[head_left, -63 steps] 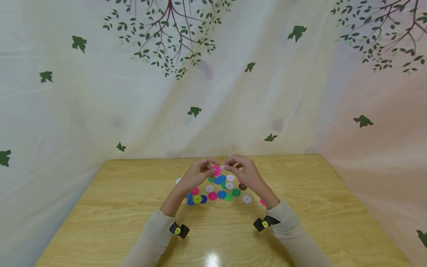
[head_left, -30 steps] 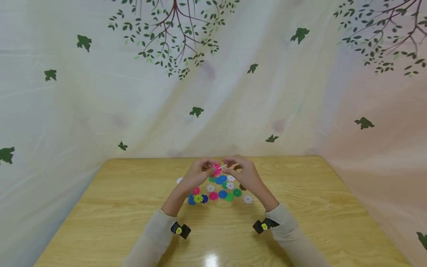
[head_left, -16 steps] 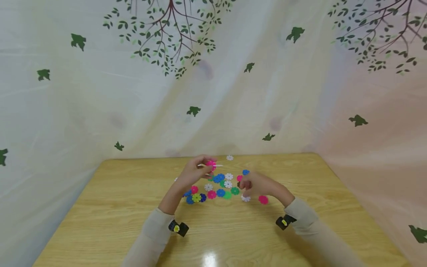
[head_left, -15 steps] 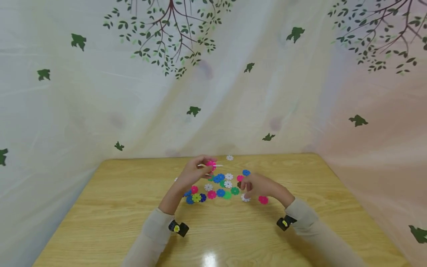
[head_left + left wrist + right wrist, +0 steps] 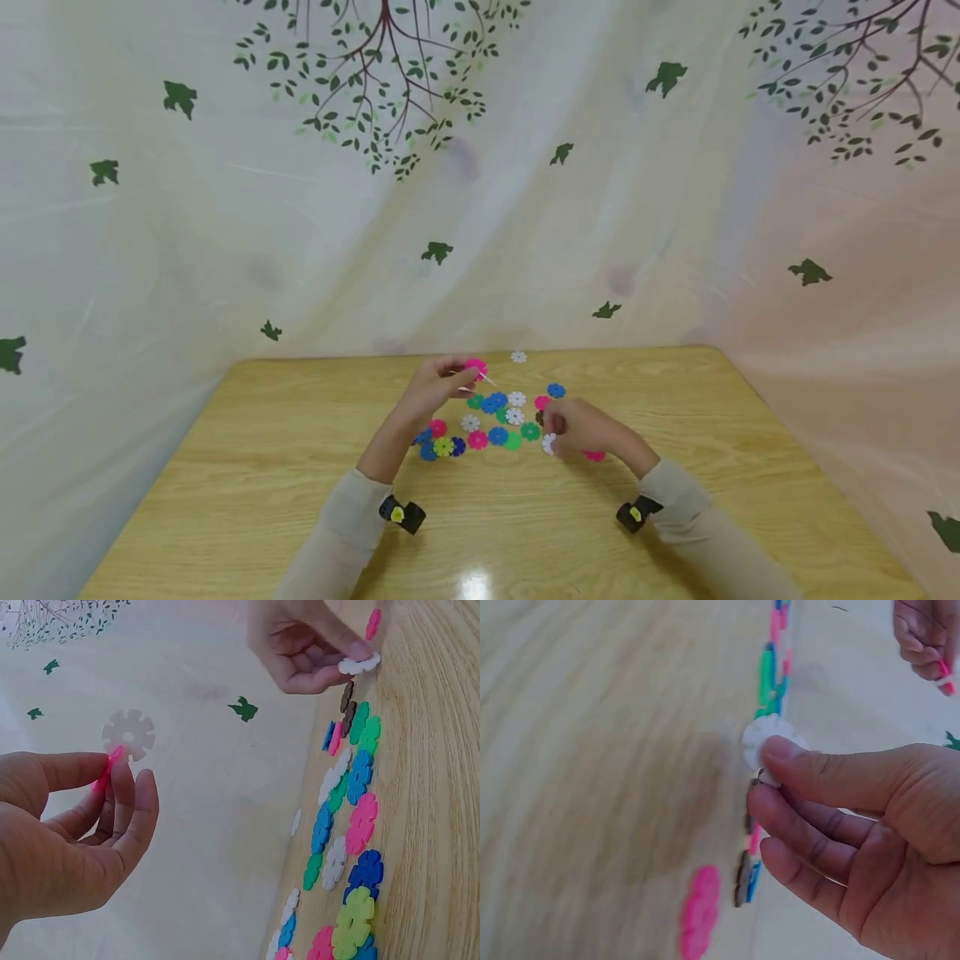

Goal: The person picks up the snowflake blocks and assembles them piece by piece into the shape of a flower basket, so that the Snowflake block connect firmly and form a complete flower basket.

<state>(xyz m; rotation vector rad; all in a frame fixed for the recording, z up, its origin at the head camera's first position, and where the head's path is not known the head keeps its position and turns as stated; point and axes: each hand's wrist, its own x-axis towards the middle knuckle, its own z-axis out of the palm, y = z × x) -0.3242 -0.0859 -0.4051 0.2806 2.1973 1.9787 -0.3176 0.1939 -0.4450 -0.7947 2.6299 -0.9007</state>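
High over the table, my left hand [image 5: 431, 393] pinches a pink snowflake-shaped connector disc [image 5: 476, 367] between thumb and fingers. A white notched disc [image 5: 129, 731] is slotted crosswise into the pink one and stands out beyond the fingertips in the left wrist view. To the right and lower, my right hand [image 5: 588, 425] has thumb and forefinger on another white disc [image 5: 757, 741], which appears tilted up at the fingertips. Brown discs [image 5: 741, 877] lie just beyond that hand, and a pink disc [image 5: 700, 911] lies flat beside it.
Several loose discs spread across the middle of the wooden table [image 5: 480, 517], among them a yellow one [image 5: 444, 447], a green one [image 5: 530, 431] and a blue one [image 5: 556, 390]. A single white disc [image 5: 518, 357] lies near the back edge. A printed curtain [image 5: 337, 250] hangs behind.
My hands were together at the pink and white discs; the right one has let go and moved right and down to a loose white disc. The left keeps the joined pair.
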